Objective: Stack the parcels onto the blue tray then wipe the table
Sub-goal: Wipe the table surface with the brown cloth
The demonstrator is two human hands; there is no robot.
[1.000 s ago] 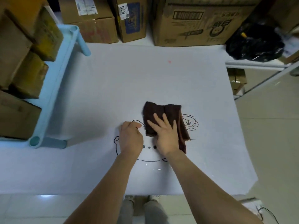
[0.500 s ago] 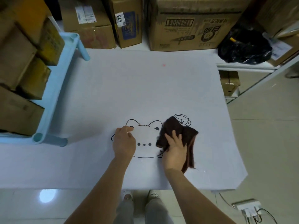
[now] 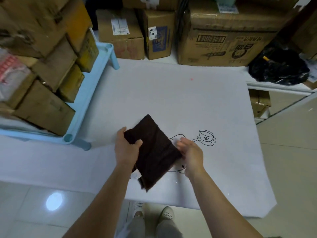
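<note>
Over the near middle of the table (image 3: 171, 100), the dark brown cloth (image 3: 152, 152) is held folded between the 2 hands, turned like a diamond with its low corner pointing toward the person. The left hand (image 3: 126, 148) is clamped on the cloth's left edge, thumb over the top and fingers beneath. The right hand (image 3: 191, 152) sits at the opposite edge with its fingers loosely extended, and blur hides whether it pinches the fabric or only touches it. Parcels (image 3: 46, 107) sit piled on the blue tray (image 3: 82, 103) at the left, so stacking looks finished and wiping is the step in hand — the cloth looks ready for a refold or a turn to a fresh face. To do that well, I would square the fold so 1 broad, flat pad meets the table, then lay it down under a flat palm rather than a bunched fist. Strokes should overlap and run from the far side toward the near edge. They should reach the strip beside the tray's legs and the small red speck (image 3: 191, 79) far out near the cartons (image 3: 223, 36). The table's cover looks like a thin sheet with a printed cup (image 3: 206, 138) — pressing lightly, with the free hand steadying it, should keep it from creeping or wrinkling.
</note>
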